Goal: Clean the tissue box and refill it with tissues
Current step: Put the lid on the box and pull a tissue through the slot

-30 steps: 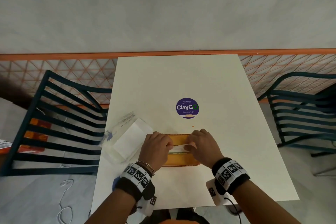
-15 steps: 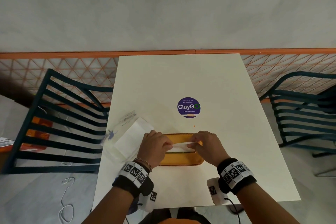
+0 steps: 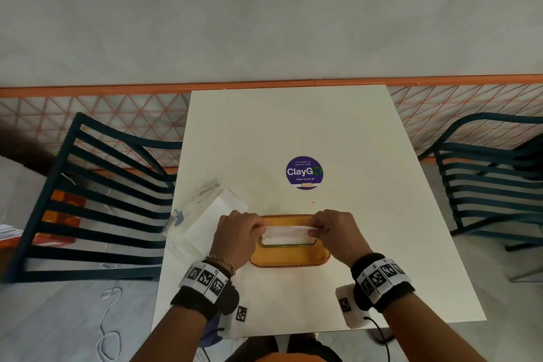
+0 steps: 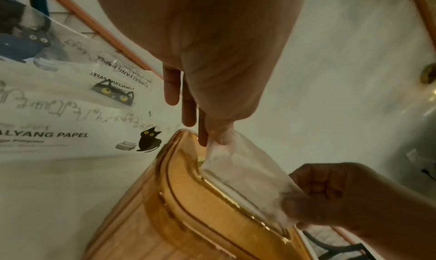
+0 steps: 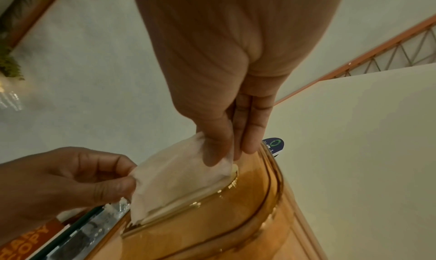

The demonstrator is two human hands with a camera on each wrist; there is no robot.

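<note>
An amber tissue box (image 3: 289, 257) (image 4: 188, 204) (image 5: 235, 217) lies near the front of the white table (image 3: 293, 132). A white tissue (image 3: 286, 232) (image 4: 245, 176) (image 5: 179, 178) stands up out of the slot in its lid. My left hand (image 3: 239, 233) (image 4: 213, 139) pinches the tissue's left end. My right hand (image 3: 333, 228) (image 5: 226, 155) pinches its right end. The sheet is stretched between both hands above the slot. The inside of the box is hidden.
An open clear tissue pack (image 3: 202, 216) (image 4: 70, 105) with cat prints lies at the table's left edge, beside my left hand. A purple round sticker (image 3: 304, 172) sits mid-table. Dark slatted chairs (image 3: 97, 200) (image 3: 493, 173) flank the table, and an orange lattice rail (image 3: 117, 114) runs behind.
Both hands have moved apart along the slot, and more of the white tissue shows between them, lifted above the lid.
</note>
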